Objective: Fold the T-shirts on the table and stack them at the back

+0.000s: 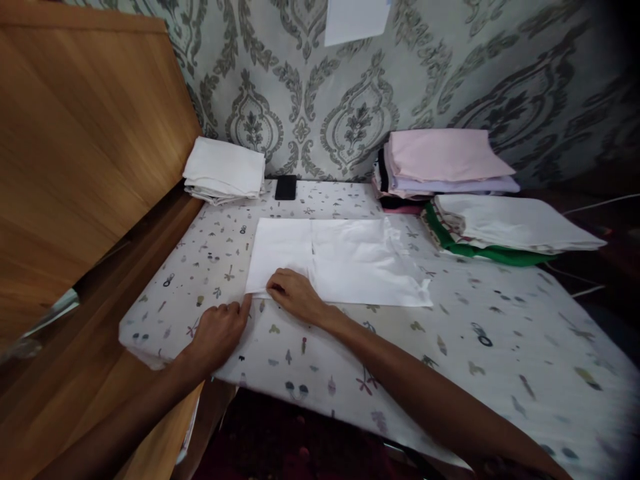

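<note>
A white folded cloth (pixel 360 257) lies lengthwise on the bed-like surface (pixel 310 360), which has a small printed pattern. Its right end is rumpled, and a fold line crosses it left of the middle. My left hand (pixel 220 333) is at the near left corner of the cloth, fingers curled and closed on that corner. Just to the right, my right hand (pixel 295 293) rests over the near edge, its fingers bent and pinching the cloth there. The fingertips of both hands are partly hidden.
A stack of white cloths (pixel 225 167) stands back left, beside a small black flat object (pixel 286 188). At the right are a pink-topped stack of fabric (pixel 445 157) and a white-and-green stack (pixel 515 223). A wooden panel (pixel 90 133) rises on the left; patterned wallpaper (pixel 300 100) is behind.
</note>
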The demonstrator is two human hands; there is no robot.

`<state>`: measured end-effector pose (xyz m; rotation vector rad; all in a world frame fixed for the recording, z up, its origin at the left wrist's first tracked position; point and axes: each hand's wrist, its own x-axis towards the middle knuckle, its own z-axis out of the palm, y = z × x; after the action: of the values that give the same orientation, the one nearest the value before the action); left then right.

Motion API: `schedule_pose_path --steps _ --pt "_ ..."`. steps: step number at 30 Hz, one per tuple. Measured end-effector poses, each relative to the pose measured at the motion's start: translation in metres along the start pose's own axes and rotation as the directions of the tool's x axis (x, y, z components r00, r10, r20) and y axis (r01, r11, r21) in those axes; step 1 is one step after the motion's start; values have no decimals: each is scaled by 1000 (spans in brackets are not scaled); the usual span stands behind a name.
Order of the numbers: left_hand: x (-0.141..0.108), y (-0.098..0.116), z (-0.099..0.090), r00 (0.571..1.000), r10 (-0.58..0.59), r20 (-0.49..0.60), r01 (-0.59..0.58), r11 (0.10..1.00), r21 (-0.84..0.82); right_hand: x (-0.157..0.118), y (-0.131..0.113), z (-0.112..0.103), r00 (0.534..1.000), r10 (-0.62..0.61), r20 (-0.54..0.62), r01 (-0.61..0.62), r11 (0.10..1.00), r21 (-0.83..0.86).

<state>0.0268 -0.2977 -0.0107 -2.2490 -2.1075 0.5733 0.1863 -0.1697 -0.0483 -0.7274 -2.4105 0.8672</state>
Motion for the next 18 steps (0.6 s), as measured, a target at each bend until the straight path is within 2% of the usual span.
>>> schedule_pose_path --steps 2,4,6,8,10,12,14,16,18 --pt "-5 -5 4 1000 -3 -26 1 997 -78 -1 -2 -1 1000 -18 6 18 1000 -1" --pt "-4 -15 8 994 -39 -101 14 970 -242 -1 -3 -4 999 -40 3 40 999 20" --pt "5 -27 10 974 -130 -184 31 886 -462 3 -1 -9 998 -49 -49 50 998 34" --pt "25 -41 10 949 -226 -220 21 741 -671 13 3 -16 990 -22 -137 24 1000 14" --pt "51 -51 8 941 -291 -174 11 539 -842 28 10 -22 977 54 -206 -65 997 -46" --pt "80 -55 2 942 -330 -58 44 295 -955 43 19 -27 957 165 -239 -202 969 -142" --pt "104 -54 -6 934 -347 78 114 85 -990 54 29 -28 928 280 -246 -338 910 -240" --pt "120 -51 -13 927 -342 155 160 -13 -987 60 39 -25 902 364 -231 -422 856 -299" --pt "129 -48 -18 936 -313 161 168 -5 -986 60 48 -22 894 391 -219 -444 841 -310"
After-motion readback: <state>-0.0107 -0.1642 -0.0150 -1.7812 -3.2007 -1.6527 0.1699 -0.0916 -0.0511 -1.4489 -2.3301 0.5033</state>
